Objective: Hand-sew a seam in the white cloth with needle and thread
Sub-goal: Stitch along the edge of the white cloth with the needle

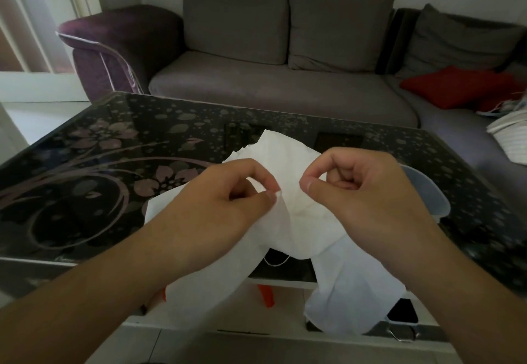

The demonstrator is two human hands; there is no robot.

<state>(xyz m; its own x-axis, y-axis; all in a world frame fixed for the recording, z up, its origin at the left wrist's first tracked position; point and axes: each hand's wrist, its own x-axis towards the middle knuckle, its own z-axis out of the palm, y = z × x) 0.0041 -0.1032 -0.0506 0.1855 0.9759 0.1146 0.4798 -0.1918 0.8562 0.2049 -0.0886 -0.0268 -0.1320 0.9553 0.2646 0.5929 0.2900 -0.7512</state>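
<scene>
Both hands pinch: our left hand [228, 192] nips the cloth [288, 164] edge; our right hand [359, 189], at 3 o'clock, pinches something we cannot make out, above the counter [114, 150].

No needle or thread can be made out at the right hand [362, 189], whose fingertips pinch together beside the cloth [288, 164]. Behind that hand, a pale container [427, 192] is mostly hidden. The cloth's lower folds cover the table [85, 164] edge.
</scene>
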